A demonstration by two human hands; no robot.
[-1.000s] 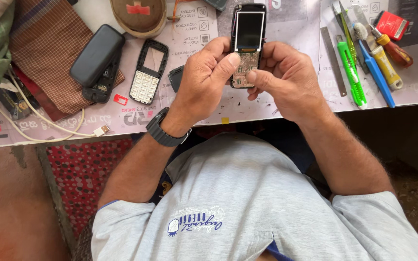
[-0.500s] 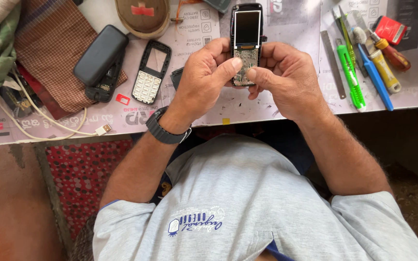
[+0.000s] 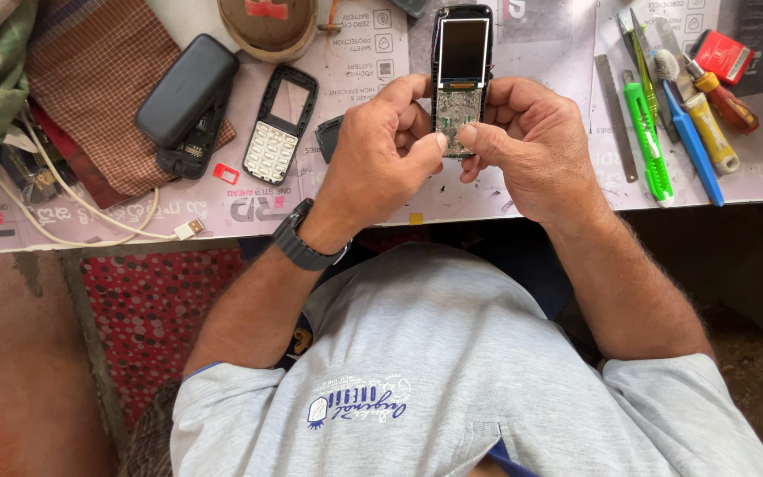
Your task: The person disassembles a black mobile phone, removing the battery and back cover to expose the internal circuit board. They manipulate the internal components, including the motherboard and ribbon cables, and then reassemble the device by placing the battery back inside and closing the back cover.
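Phone (image 3: 462,75), a small black handset with its front cover off, sits upright between your two hands above the near edge of the surface (image 3: 523,190), screen end pointing away from you. You hold it raised and close in, likely so the bare circuit board below the screen faces you squarely and stays steady.

Your left hand (image 3: 373,159) wraps the phone's left side, fingers curled behind it, thumb tip pressed onto the exposed board. Your right hand (image 3: 532,150) mirrors it on the right side, thumb meeting the left thumb near the middle of the board. Both hands are closed on the phone. Both wrists bend inward and your forearms angle up from your lap to meet at the phone. A dark watch (image 3: 302,243) circles your left wrist.

Left of your hands, the removed front frame with its white keypad (image 3: 280,124) lies flat, apart from the phone, probably set aside within reach. Further left a dark battery pack (image 3: 185,93) rests on a checked cloth (image 3: 90,84), with a white cable (image 3: 90,212) trailing beside it. To your right, tools lie side by side: a metal ruler (image 3: 615,119), a green cutter (image 3: 648,146), a blue tool (image 3: 692,146) and a yellow-handled screwdriver (image 3: 710,124).
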